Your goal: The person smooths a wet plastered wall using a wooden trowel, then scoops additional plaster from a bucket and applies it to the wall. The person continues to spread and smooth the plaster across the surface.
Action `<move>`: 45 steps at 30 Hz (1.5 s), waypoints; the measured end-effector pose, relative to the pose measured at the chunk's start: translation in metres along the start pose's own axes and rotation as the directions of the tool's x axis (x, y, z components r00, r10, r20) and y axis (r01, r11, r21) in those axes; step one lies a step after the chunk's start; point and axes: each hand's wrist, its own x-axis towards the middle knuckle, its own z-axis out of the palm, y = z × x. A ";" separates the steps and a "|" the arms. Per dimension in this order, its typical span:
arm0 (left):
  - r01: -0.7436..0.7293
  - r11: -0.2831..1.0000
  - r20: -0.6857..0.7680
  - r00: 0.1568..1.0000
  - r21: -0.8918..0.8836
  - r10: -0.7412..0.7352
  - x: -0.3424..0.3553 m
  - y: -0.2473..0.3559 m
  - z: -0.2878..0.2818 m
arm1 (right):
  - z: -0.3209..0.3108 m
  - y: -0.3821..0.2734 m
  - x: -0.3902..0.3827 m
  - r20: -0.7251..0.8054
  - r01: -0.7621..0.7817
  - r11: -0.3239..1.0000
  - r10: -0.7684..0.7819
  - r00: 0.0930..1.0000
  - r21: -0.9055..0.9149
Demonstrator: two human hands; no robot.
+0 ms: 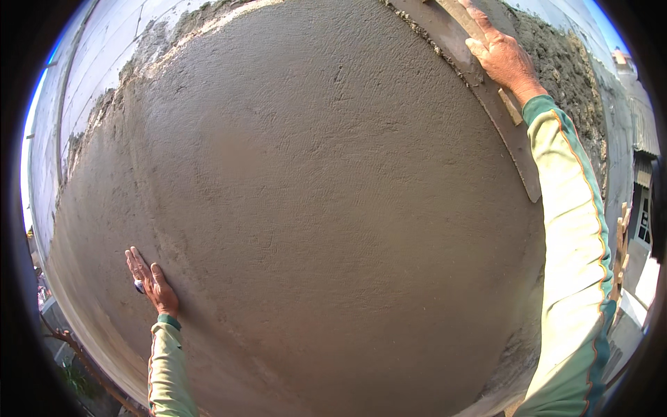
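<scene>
Wet grey-brown plaster (313, 181) covers most of the wall in front of me. At the upper right, my right hand (506, 59) grips a long plastering float (515, 149) by its wooden handle (462, 17), the index finger stretched along it. The float's flat face lies against the wall, and a ridge of mortar (445, 57) clings along its left edge. Lower left, my left hand (154, 281) rests flat on the plaster with fingers extended, holding nothing. A ring or band shows on one of its fingers. Part of the float is cut off by the upper rim.
Rough, uneven mortar (566, 83) lies right of the float. Bare pale block wall (104, 62) shows at the upper left beyond the plaster's ragged edge. A brown branch or pole (87, 361) is at the lower left; wooden pieces (620, 250) stand beyond my right arm, near a building.
</scene>
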 end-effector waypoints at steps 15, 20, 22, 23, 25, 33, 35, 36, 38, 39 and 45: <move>0.069 0.997 -0.004 0.998 -0.024 -0.069 -0.004 -0.001 0.016 | 0.020 -0.154 -0.078 -0.012 -0.391 0.544 0.594 0.805 0.742; 0.065 0.926 0.063 0.997 -0.373 -0.045 -0.009 -0.002 0.023 | 0.031 -0.284 -0.019 -0.118 -0.253 0.771 0.389 0.913 0.584; 0.046 0.890 0.077 0.997 -0.454 -0.012 -0.007 -0.008 0.013 | 0.023 -0.358 -0.006 0.018 -0.284 0.794 0.326 0.945 0.538; 0.039 0.872 0.084 0.996 -0.488 0.002 -0.006 -0.014 0.007 | 0.022 -0.394 -0.002 0.075 -0.249 0.791 0.251 0.965 0.559; 0.048 0.799 0.103 0.994 -0.599 0.018 -0.006 -0.020 0.001 | 0.009 -0.459 0.008 0.085 -0.173 0.804 0.152 0.985 0.569; 0.175 0.692 0.149 0.984 -0.700 -0.098 -0.062 -0.041 0.015 | -0.005 -0.540 -0.013 0.367 0.148 0.831 -0.387 0.846 0.536; 0.172 0.855 0.192 0.978 -0.489 -0.086 -0.103 -0.082 -0.027 | 0.001 -0.537 -0.060 0.366 0.282 0.775 -0.543 0.756 0.566; 0.211 0.888 0.235 0.964 -0.409 -0.121 -0.122 -0.091 -0.050 | 0.008 -0.526 -0.084 0.285 0.368 0.768 -0.565 0.774 0.524; 0.282 0.914 0.299 0.935 -0.291 -0.193 -0.157 -0.098 -0.066 | -0.001 -0.468 -0.103 0.224 0.477 0.761 -0.607 0.763 0.439; 0.275 0.925 0.326 0.927 -0.262 -0.183 -0.167 -0.097 -0.073 | 0.002 -0.436 -0.102 0.138 0.488 0.772 -0.580 0.803 0.407; 0.267 0.963 0.498 0.839 -0.031 -0.217 -0.201 -0.090 -0.125 | 0.007 -0.246 -0.028 -0.058 0.424 0.898 -0.432 0.900 -0.115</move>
